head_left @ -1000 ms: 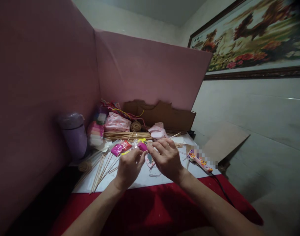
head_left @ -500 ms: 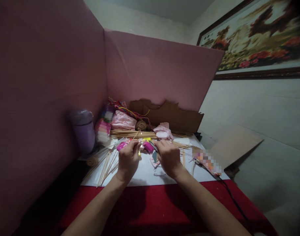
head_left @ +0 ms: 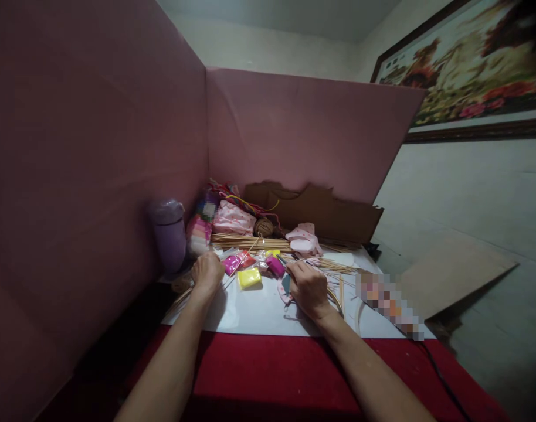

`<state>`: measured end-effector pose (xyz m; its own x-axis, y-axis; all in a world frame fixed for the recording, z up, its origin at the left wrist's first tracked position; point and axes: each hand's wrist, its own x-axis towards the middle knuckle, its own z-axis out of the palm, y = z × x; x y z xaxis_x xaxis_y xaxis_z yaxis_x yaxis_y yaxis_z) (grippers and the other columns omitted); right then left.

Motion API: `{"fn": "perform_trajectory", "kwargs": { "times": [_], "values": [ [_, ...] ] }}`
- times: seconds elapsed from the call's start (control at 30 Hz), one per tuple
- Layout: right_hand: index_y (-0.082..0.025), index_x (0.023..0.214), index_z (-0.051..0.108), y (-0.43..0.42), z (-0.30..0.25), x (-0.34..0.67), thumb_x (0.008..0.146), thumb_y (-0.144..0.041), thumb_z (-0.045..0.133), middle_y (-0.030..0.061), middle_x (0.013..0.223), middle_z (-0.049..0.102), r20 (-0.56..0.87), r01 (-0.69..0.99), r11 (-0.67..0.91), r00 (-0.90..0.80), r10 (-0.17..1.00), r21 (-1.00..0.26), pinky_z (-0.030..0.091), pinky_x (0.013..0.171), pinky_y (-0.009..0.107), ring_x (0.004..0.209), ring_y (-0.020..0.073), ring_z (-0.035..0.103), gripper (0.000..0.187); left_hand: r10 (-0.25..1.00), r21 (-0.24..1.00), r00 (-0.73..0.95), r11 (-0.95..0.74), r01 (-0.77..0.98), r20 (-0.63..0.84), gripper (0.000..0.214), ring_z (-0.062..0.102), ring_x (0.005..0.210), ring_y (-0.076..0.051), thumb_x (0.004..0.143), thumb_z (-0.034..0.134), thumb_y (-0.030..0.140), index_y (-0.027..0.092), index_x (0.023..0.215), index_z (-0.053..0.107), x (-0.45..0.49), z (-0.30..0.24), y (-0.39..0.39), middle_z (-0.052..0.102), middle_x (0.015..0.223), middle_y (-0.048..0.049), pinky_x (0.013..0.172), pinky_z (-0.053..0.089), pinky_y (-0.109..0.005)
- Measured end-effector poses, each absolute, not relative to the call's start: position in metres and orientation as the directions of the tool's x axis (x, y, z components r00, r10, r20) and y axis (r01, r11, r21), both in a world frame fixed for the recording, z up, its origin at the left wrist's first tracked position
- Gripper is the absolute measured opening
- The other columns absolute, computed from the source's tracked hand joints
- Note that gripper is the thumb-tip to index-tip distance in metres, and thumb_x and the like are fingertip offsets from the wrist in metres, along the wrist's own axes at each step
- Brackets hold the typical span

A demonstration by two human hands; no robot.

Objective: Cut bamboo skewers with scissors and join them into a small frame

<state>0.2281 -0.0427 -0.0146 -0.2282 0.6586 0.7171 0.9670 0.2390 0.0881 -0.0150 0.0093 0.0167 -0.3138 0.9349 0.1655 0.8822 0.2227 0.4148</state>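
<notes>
My left hand (head_left: pixel 207 272) is closed above the left part of the white sheet; whatever its fingers hold is hidden. My right hand (head_left: pixel 309 284) is closed around what look like scissors (head_left: pixel 282 259), with a narrow dark blade beyond the fingers and a curved handle behind the palm. Between my hands lie a yellow packet (head_left: pixel 249 278), a magenta packet (head_left: pixel 231 265), a red packet (head_left: pixel 247 259) and a purple-pink packet (head_left: pixel 275 266). From a ball of brown twine (head_left: pixel 263 227), a thin strand runs forward over the packets.
Long bundled sticks (head_left: pixel 250 242) lie behind the packets. Pink patterned cloth (head_left: pixel 235 218) and a purple lidded cup (head_left: pixel 169 240) stand at the back left. Torn cardboard (head_left: pixel 314 214) leans against the pink partition. A cord (head_left: pixel 444 375) trails down the right side of the red cloth (head_left: pixel 250 369).
My left hand has moved left, away from my right hand, uncovering the yellow packet. My right hand stays near the purple-pink packet. The view has shifted slightly left.
</notes>
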Motion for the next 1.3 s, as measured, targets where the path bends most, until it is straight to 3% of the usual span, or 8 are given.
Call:
{"fn": "perform_trajectory", "kwargs": {
  "times": [0.23,0.37,0.6,0.8,1.07,1.13,1.2,1.3],
  "values": [
    [-0.022,0.081,0.068,-0.046,-0.004,0.227,0.078,-0.014,0.059,0.0044,0.084,0.063,0.789,0.942,0.320,-0.268,0.553,0.096,0.028,0.074,0.031,0.084,0.0194,0.049,0.013,0.886,0.274,-0.255,0.154,0.949,0.386,0.024,0.061,0.084,-0.025,0.078,0.046,0.017,0.019,0.081,0.070,-0.012,0.015,0.003,0.069,0.084,-0.0128,0.062,0.039,-0.029],
    [-0.025,0.088,0.069,-0.050,-0.001,0.223,0.083,-0.018,0.058,0.0031,0.087,0.065,0.806,0.894,0.414,-0.368,0.464,0.170,0.027,0.077,0.032,0.082,0.0172,0.049,0.014,0.836,0.285,-0.198,0.053,0.957,0.511,0.027,0.062,0.075,-0.021,0.085,0.037,0.024,0.024,0.089,0.064,-0.003,0.021,-0.009,0.068,0.086,-0.0070,0.058,0.035,-0.027],
    [-0.022,0.093,0.068,-0.045,-0.011,0.221,0.084,-0.016,0.055,0.0039,0.089,0.064,0.746,0.853,0.484,-0.450,0.491,0.195,0.033,0.074,0.027,0.081,0.0162,0.052,0.017,0.954,0.245,-0.059,-0.016,0.969,0.293,0.026,0.063,0.081,-0.025,0.081,0.040,0.018,0.017,0.086,0.066,0.014,0.017,-0.015,0.067,0.091,-0.0151,0.061,0.039,-0.029],
    [-0.017,0.088,0.067,-0.038,-0.009,0.234,0.081,-0.007,0.052,0.0074,0.088,0.061,0.702,0.980,0.197,-0.166,0.693,0.038,0.036,0.068,0.026,0.081,0.0173,0.052,0.019,0.972,0.219,0.003,-0.056,0.974,0.234,0.027,0.063,0.085,-0.031,0.077,0.042,0.013,0.015,0.089,0.066,0.017,0.010,-0.013,0.067,0.093,-0.0189,0.065,0.044,-0.035],
    [-0.013,0.081,0.067,-0.021,-0.010,0.272,0.078,-0.001,0.048,0.0113,0.082,0.061,0.649,0.980,-0.173,0.196,0.735,-0.101,0.037,0.059,0.026,0.071,0.0183,0.053,0.023,0.972,0.204,-0.029,-0.021,0.979,0.235,0.029,0.063,0.081,-0.031,0.074,0.038,0.008,0.013,0.084,0.065,0.017,0.013,-0.014,0.066,0.089,-0.0205,0.061,0.042,-0.034],
    [-0.014,0.084,0.068,-0.023,-0.007,0.270,0.080,-0.006,0.052,0.0127,0.090,0.061,0.667,0.978,-0.147,0.209,0.715,-0.149,0.039,0.061,0.027,0.076,0.0194,0.055,0.018,0.949,0.264,-0.040,-0.047,0.963,0.314,0.024,0.062,0.077,-0.027,0.074,0.039,0.008,0.014,0.079,0.062,0.019,0.018,-0.017,0.065,0.087,-0.0173,0.059,0.040,-0.032],
    [-0.016,0.088,0.068,-0.029,-0.001,0.259,0.082,-0.013,0.054,0.0122,0.098,0.061,0.721,0.977,-0.014,0.166,0.672,-0.212,0.041,0.068,0.028,0.083,0.0203,0.055,0.015,0.908,0.440,-0.049,-0.153,0.885,0.415,0.016,0.059,0.071,-0.021,0.075,0.043,0.012,0.016,0.074,0.058,0.021,0.024,-0.020,0.063,0.078,-0.0104,0.058,0.038,-0.028],
    [-0.018,0.087,0.069,-0.041,0.007,0.232,0.087,-0.020,0.051,0.0077,0.091,0.064,0.750,0.869,0.364,0.012,0.661,-0.335,0.043,0.076,0.029,0.087,0.0180,0.056,0.018,0.885,0.793,-0.051,-0.388,0.469,0.463,0.010,0.048,0.056,-0.012,0.078,0.048,0.025,0.018,0.070,0.049,0.026,0.031,-0.023,0.051,0.061,0.0010,0.052,0.035,-0.021]
  ]
}}
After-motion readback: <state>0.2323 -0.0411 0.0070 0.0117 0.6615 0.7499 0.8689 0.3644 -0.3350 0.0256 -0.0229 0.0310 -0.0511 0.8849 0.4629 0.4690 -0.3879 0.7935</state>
